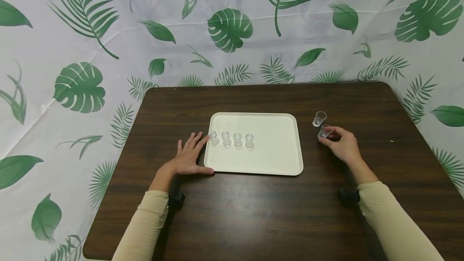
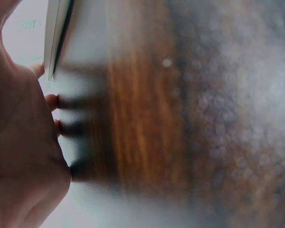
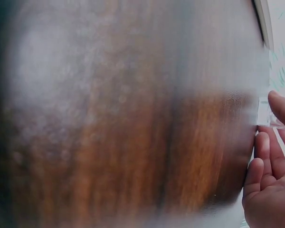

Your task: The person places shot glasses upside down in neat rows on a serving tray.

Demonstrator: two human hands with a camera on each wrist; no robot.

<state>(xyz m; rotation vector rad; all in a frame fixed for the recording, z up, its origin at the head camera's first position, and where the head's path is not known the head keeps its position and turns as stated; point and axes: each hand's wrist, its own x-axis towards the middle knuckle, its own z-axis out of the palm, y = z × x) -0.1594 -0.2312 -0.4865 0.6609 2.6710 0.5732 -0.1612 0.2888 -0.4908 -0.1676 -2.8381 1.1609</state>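
Observation:
A cream tray (image 1: 270, 144) lies on the table, and several clear shot glasses (image 1: 237, 140) stand in a row on its left part, seemingly upside down. My left hand (image 1: 187, 160) is spread at the tray's left side, its fingertips and thumb touching the rim; in the left wrist view the palm (image 2: 23, 137) shows beside the tray edge (image 2: 54, 38). Right of the tray, my right hand (image 1: 342, 145) pinches a clear shot glass (image 1: 324, 132) between thumb and fingers. Another shot glass (image 1: 319, 119) stands mouth up just behind it. The right wrist view shows the glass only partly.
The dark wooden table (image 1: 232, 212) extends around the tray on all sides. Behind it hangs a white cloth (image 1: 195, 51) printed with green leaves, which also runs along the left and right sides.

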